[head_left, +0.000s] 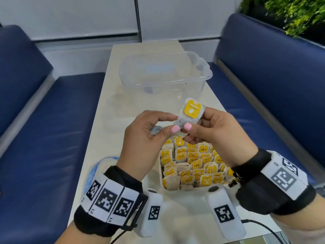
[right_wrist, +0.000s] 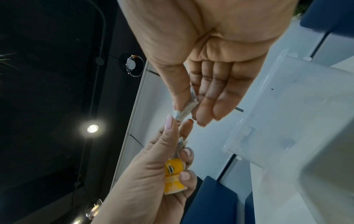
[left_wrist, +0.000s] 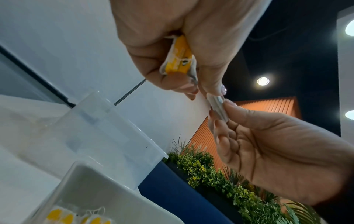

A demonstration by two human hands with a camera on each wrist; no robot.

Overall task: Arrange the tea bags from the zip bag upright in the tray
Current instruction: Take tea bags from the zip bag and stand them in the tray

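Note:
Above the table, both hands hold one tea bag (head_left: 190,111) with a yellow tag. My left hand (head_left: 173,123) pinches its left edge between thumb and forefinger. My right hand (head_left: 195,120) pinches its right side with the thumb against straight fingers (right_wrist: 208,97). A second yellow-tagged tea bag (left_wrist: 179,57) sits tucked in the left hand's curled lower fingers. Just below the hands is the white tray (head_left: 160,173), packed with several rows of upright tea bags (head_left: 193,166). The zip bag (head_left: 98,169) lies at the left, partly hidden under my left wrist.
A clear plastic box (head_left: 165,73) stands open on the far half of the narrow pale table (head_left: 98,138). Blue benches (head_left: 52,120) run along both sides. A black cable (head_left: 260,226) trails at the near right corner.

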